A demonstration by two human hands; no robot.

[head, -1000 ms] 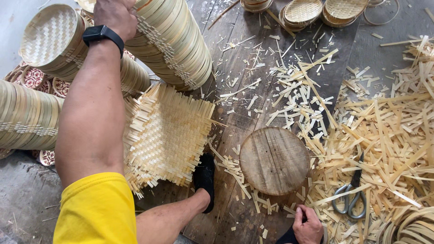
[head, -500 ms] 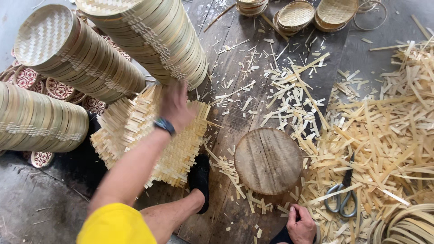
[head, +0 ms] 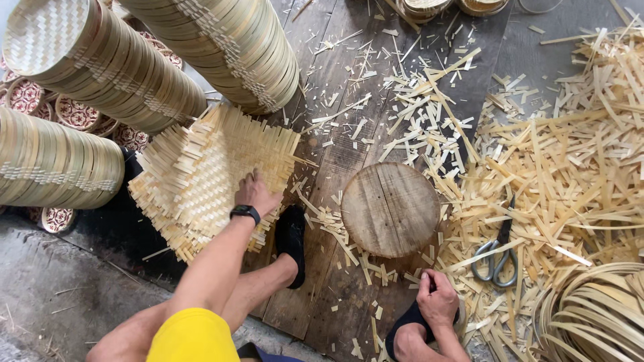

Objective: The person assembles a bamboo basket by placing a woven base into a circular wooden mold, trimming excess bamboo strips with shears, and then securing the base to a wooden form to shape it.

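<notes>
My left hand, with a black watch on the wrist, lies on the near edge of a stack of square woven bamboo mats, fingers spread on the top mat. My right hand sits low by my right foot with its fingers curled against the black shoe; nothing else shows in it. A round wooden block lies on the planks between my two hands. Grey scissors lie on bamboo strips right of the block.
Leaning stacks of round woven bamboo trays crowd the left and top. A heap of cut bamboo strips covers the right side, with coiled bamboo hoops at the bottom right. My left foot in a black shoe rests beside the mats.
My left arm has come down from the tray stacks at the upper left onto the stack of woven mats. My right hand has stayed by my right foot.
</notes>
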